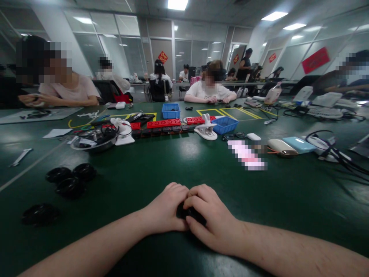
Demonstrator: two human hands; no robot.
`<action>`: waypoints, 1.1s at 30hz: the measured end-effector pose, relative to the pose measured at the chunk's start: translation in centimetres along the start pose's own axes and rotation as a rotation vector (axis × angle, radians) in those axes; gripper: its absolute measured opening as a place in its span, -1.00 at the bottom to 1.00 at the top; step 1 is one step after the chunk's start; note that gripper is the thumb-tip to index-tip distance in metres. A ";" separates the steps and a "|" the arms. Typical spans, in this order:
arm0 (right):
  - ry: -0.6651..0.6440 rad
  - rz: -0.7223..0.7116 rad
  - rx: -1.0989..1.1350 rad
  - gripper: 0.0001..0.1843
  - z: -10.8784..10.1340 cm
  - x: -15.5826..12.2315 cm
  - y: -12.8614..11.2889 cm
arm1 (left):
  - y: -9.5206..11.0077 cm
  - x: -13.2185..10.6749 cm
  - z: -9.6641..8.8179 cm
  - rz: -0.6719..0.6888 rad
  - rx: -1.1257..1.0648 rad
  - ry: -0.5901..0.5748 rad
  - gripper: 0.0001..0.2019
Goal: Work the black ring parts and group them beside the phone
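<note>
Blk obj [197, 216] btwn L hand [167, 207], R hand [215, 218]; long axis unclear

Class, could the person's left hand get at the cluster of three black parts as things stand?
Probably yes: only green tabletop shows between the left hand and the three black parts, though it would likely first have to leave the black object in the right hand.

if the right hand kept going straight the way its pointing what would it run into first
Most likely the left hand, just ahead of the curled fingers of the right hand, with a black object between them; whether the hands already touch is unclear.
</note>
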State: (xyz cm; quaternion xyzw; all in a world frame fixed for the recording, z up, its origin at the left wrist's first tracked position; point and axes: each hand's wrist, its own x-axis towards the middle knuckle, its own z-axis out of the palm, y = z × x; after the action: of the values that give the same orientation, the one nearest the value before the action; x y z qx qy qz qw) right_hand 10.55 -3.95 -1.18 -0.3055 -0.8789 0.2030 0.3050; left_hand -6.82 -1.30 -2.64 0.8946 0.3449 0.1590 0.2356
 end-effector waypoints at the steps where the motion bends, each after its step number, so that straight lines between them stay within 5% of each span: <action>1: 0.008 -0.057 0.022 -0.81 -0.1 0.1 0.0 | -0.1 0.0 -0.2 0.017 -0.017 -0.011 -0.74; 7: -0.075 -0.341 0.123 -0.75 -0.5 0.3 -0.2 | -0.4 -0.1 -1.8 0.077 -0.114 -0.178 -0.73; 14: -0.097 -0.374 0.094 -0.75 -0.4 0.0 -0.5 | 0.1 -0.2 -2.4 0.051 -0.125 -0.259 -0.55; 22: 0.053 -0.199 0.078 -0.71 -0.7 0.0 -0.4 | 0.8 -0.5 -1.3 0.017 -0.120 -0.201 -0.17; 33: 0.029 -0.050 0.052 -0.81 0.1 0.0 0.4 | 0.6 0.0 0.4 -0.024 -0.086 -0.046 -0.44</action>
State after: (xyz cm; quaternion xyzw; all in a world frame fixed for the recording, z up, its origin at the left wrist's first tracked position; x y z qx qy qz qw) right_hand 10.59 -3.70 -1.45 -0.2783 -0.8761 0.2135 0.3307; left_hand -6.38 -1.82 -2.64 0.8829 0.3427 0.1501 0.2836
